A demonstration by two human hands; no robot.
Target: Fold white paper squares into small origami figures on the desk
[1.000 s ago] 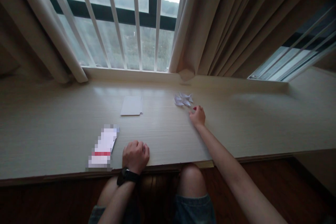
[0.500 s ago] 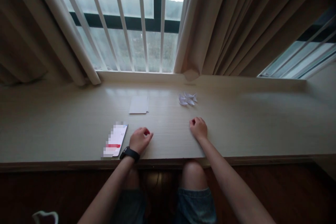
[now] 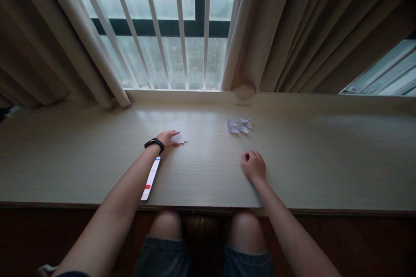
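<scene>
My left hand, with a black watch on the wrist, reaches over the stack of white paper. Its fingers are spread across the near left part of the sheets, and I cannot tell whether they press on them. Part of the stack is hidden under the hand. My right hand rests on the pale tabletop with its fingers curled; whether anything is inside is hidden. Just beyond it lies a small cluster of folded white paper pieces.
A phone with a lit screen lies near the front edge, partly covered by my left forearm. Behind the tabletop stand a barred window and brown curtains. My knees are below the front edge.
My left hand has moved forward from beside the phone to the paper stack, and its fingers have opened out. My right hand stays curled near the same spot. The view has shifted slightly.
</scene>
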